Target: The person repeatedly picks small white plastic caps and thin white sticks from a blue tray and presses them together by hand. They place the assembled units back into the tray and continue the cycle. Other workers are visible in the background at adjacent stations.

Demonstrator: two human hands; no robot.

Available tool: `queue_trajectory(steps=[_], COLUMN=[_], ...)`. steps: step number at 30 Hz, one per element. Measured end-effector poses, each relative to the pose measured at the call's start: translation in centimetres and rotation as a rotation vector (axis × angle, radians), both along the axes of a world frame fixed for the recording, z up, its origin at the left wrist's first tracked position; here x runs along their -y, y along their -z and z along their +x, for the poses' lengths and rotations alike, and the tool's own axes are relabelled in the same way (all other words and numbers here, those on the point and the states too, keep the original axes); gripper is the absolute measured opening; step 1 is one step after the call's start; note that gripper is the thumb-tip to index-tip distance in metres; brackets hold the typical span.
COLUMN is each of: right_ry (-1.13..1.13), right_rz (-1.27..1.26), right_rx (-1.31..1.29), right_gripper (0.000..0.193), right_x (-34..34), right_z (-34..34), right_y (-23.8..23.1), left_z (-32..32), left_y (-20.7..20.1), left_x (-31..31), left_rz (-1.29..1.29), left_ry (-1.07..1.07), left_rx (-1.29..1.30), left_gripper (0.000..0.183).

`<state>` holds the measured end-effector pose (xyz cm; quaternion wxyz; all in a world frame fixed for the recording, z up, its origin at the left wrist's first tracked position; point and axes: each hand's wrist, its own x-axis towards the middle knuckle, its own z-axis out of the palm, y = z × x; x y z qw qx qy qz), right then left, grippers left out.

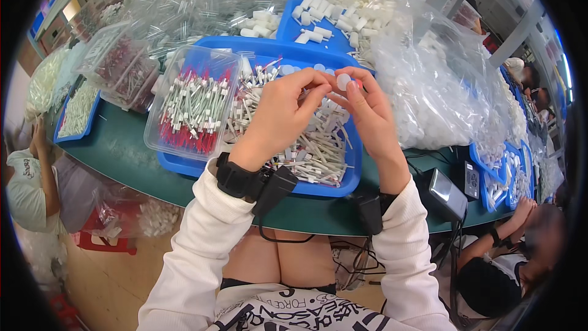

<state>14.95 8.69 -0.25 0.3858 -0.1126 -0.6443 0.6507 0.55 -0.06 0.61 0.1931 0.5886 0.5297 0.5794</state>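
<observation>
Above the blue tray (358,165), my two hands come together. My right hand (375,113) pinches a small round whitish disc-like cap (343,81) between thumb and fingers. Close against it, my left hand (278,110) has its thumb and forefinger pressed together; whatever sits in that pinch is too small or hidden to make out. Under the hands, the tray holds many thin white stick-like pieces (318,158) and several round translucent caps (286,70). A clear plastic box (153,124) of white-tipped sticks with red ends rests on the tray's left part.
Clear bags of tubes (184,6) pile up at the back. Another blue tray (286,27) carries white cylinders. A bag of white caps (422,98) lies to the right, beside a black device (444,193) with cables. Co-workers sit at left (33,190) and right (496,282).
</observation>
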Motion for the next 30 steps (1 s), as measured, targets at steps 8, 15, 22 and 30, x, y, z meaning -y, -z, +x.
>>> queue_trajectory(steps=[8, 15, 22, 30], right_ry=[0.001, 0.001, 0.015, 0.037], right_rz=[0.013, 0.029, 0.038, 0.186], right_rx=[0.036, 0.075, 0.044, 0.077], right_gripper=[0.027, 0.026, 0.023, 0.023], right_x=[0.06, 0.31, 0.22, -0.06], right_z=[0.0, 0.01, -0.12, 0.07], right_y=[0.15, 0.02, 0.23, 0.23], left_z=[0.28, -0.03, -0.03, -0.02], left_y=[-0.4, 0.37, 0.26, 0.08], left_x=[0.12, -0.16, -0.22, 0.27], left_rz=[0.077, 0.117, 0.128, 0.17], left_ry=[-0.186, -0.197, -0.19, -0.274], left_rx=[-0.228, -0.223, -0.311, -0.514], left_gripper=[0.013, 0.009, 0.01, 0.008])
